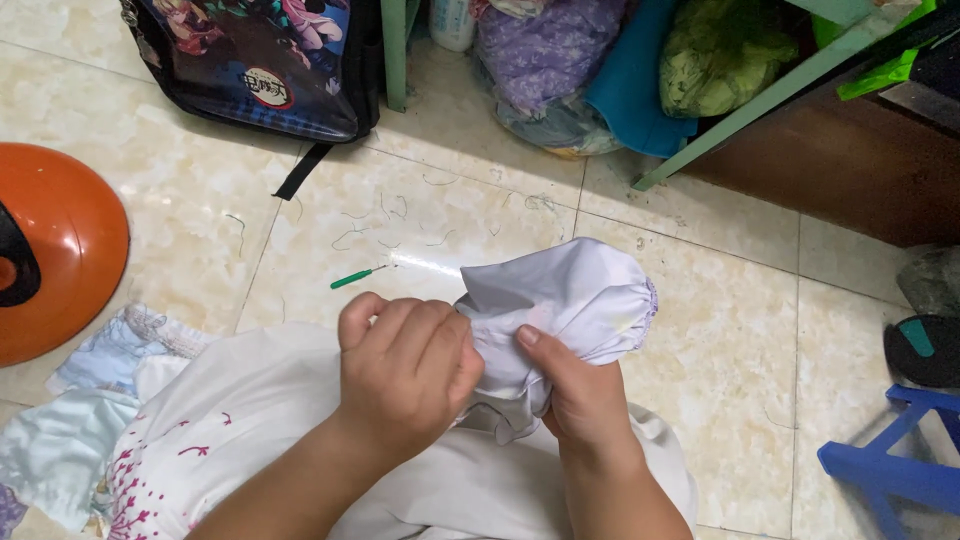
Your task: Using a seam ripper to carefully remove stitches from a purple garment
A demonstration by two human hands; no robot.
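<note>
- The left hand was closed in a fist around a bunched fold of the white garment.
- The right hand pinched the same cloth from the right, thumb on top.
- The garment's puffed sleeve end rose just beyond both hands; the rest lay near, over the person's lap.
- A green-handled seam ripper lay on the tiled floor, just beyond the left hand.
- An orange helmet sat far left, a backpack beyond, a blue stool right.
</note>
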